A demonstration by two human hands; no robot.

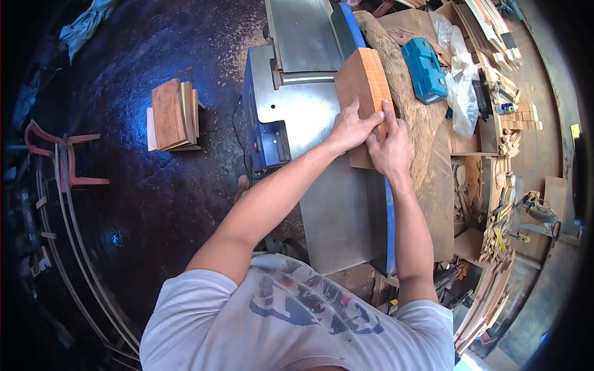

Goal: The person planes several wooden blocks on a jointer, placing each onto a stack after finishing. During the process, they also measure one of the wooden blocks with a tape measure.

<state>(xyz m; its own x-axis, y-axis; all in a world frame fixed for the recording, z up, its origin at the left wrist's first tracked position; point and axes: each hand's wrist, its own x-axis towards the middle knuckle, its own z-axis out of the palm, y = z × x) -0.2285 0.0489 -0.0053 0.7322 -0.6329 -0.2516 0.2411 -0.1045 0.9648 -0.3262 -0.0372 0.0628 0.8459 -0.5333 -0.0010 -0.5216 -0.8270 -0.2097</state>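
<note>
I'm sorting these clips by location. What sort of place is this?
Most likely a woodworking shop: a thick board is being held at a metal machine, a stack of boards sits off to the left, and loose wood pieces crowd the right side.

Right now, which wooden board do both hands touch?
The thick orange wooden board on the silver metal machine bed; the stacked brown boards farther left are untouched.

A thick reddish-brown board (pixel 364 85) stands edgewise on the metal bed (pixel 340 219).
</note>
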